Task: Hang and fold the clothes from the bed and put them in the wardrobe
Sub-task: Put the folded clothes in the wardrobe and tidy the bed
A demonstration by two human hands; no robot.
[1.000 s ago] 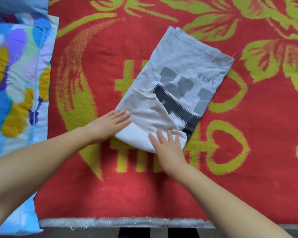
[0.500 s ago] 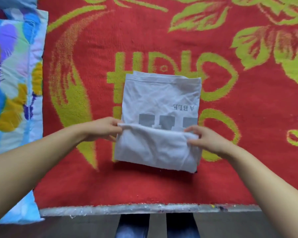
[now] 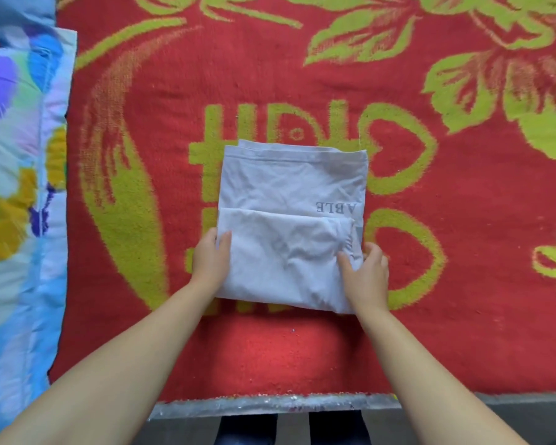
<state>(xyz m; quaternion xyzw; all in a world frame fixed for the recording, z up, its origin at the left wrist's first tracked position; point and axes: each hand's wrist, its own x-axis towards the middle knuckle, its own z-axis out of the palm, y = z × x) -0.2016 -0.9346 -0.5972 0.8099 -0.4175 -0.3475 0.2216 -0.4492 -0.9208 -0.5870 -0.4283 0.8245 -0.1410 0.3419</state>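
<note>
A light grey t-shirt [image 3: 289, 191] lies folded into a rectangle on the red bed cover, with reversed letters "ABLE" showing on it. Its near half is doubled over the far half. My left hand [image 3: 210, 260] grips the left edge of the doubled part, thumb on top. On the right edge my right hand [image 3: 365, 268] holds the fabric, with the thumb on top and the fingers curled round the side.
The red bed cover [image 3: 463, 252] with yellow-green flowers and letters fills most of the view. A blue, purple and yellow patterned quilt [image 3: 16, 187] lies along the left. The bed's near edge [image 3: 270, 403] runs below my arms, and my legs show under it.
The shirt was lying askew with the dark print showing; I turned it square and folded its near part up and over. Both hands went from the near end to the two side edges.
</note>
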